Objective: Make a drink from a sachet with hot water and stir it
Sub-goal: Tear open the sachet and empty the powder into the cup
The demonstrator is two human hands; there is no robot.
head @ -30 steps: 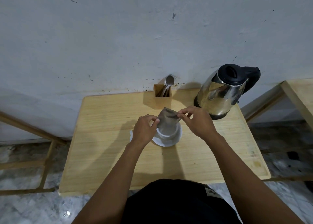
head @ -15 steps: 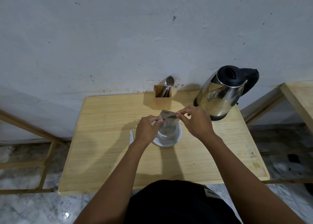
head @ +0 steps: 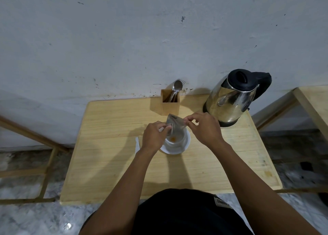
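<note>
Both hands, left [head: 154, 135] & right [head: 204, 128], pinch the tilted sachet [head: 174, 123] over the cup [head: 174, 140]; w/ shaky tilt, powder may miss the rim.

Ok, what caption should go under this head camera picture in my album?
Both hands, left hand and right hand, tip a sachet over a white cup, orange powder inside, kettle waiting.
</note>
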